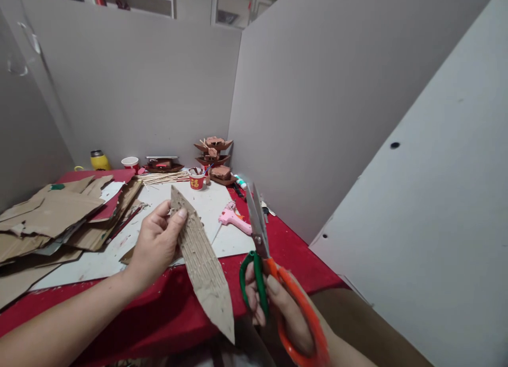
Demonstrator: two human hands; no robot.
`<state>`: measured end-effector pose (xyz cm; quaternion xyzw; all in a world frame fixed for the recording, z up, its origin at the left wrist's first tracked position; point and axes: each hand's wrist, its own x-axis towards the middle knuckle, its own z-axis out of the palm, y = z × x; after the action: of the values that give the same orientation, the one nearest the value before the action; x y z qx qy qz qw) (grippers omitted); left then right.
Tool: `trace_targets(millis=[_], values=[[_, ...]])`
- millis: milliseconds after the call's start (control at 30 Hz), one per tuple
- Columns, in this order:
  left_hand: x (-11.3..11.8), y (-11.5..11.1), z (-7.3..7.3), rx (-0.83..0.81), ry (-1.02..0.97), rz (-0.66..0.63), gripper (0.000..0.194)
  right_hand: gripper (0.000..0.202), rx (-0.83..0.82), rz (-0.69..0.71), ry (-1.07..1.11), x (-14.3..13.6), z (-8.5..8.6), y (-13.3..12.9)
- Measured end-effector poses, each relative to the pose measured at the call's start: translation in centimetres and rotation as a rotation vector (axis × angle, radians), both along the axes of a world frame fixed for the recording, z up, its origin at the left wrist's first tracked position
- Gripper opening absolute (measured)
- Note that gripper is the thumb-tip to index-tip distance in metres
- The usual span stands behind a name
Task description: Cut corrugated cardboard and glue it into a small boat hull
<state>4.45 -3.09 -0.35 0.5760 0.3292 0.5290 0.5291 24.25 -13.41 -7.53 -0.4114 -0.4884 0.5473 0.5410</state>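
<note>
Pinched near its upper end by my left hand point(156, 237) is a long cardboard piece point(204, 266), pointed at both ends, with its ridged inner layer facing me. It hangs tilted over the table's front edge. My right hand point(278, 303) grips a pair of scissors point(260, 240) with one green and one orange handle. Their blades point up and stand slightly apart, to the right of the cardboard and not touching it. Behind the scissors a pink glue gun point(234, 218) lies on the white board point(159, 203).
Torn cardboard sheets point(47, 213) are piled at the left. Farther back are thin wooden sticks point(162, 177), a red paper cup point(196, 180), small brown model boats point(214, 158) and a yellow bottle point(99, 160). Grey partitions point(151, 86) enclose the red-covered table point(293, 261).
</note>
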Motion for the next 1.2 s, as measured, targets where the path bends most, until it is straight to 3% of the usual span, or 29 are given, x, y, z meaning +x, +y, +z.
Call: trace_targets(millis=[200, 300, 367, 500, 567, 633, 833, 1067, 1200], values=[[0.1, 0.3, -0.6, 0.208, 0.080, 0.174, 0.020, 0.033, -0.035, 0.066, 0.110, -2.2, 1.0, 0.6], [0.2, 0.1, -0.8, 0.228, 0.059, 0.200, 0.020, 0.031, -0.050, 0.037, 0.075, -2.9, 1.2, 0.9], [0.4, -0.1, -1.0, 0.147, 0.061, 0.120, 0.021, 0.031, -0.060, -0.012, 0.024, -3.1, 1.4, 1.3], [0.8, -0.5, -1.8, -0.124, 0.125, -0.198, 0.025, 0.030, -0.070, -0.098, -0.050, -3.1, 1.6, 1.9], [1.0, -0.7, -2.2, -0.213, 0.161, -0.338, 0.027, 0.029, -0.059, -0.099, -0.059, -2.8, 1.5, 2.0], [1.1, -0.7, -2.3, -0.246, 0.177, -0.394, 0.029, 0.029, -0.043, -0.070, -0.040, -2.3, 1.3, 1.8], [0.8, -0.5, -1.3, -0.159, 0.100, -0.190, 0.027, 0.043, -0.029, 0.082, -0.143, 0.5, 0.0, 0.1], [-0.1, -1.2, 0.2, 0.011, 0.254, -0.032, 0.040, 0.044, 0.016, 0.016, -0.576, 3.8, -0.2, -2.1], [-0.3, -1.8, 0.7, 0.049, 0.237, 0.022, 0.030, 0.048, 0.045, -0.004, -0.851, 4.8, 0.2, -2.8]])
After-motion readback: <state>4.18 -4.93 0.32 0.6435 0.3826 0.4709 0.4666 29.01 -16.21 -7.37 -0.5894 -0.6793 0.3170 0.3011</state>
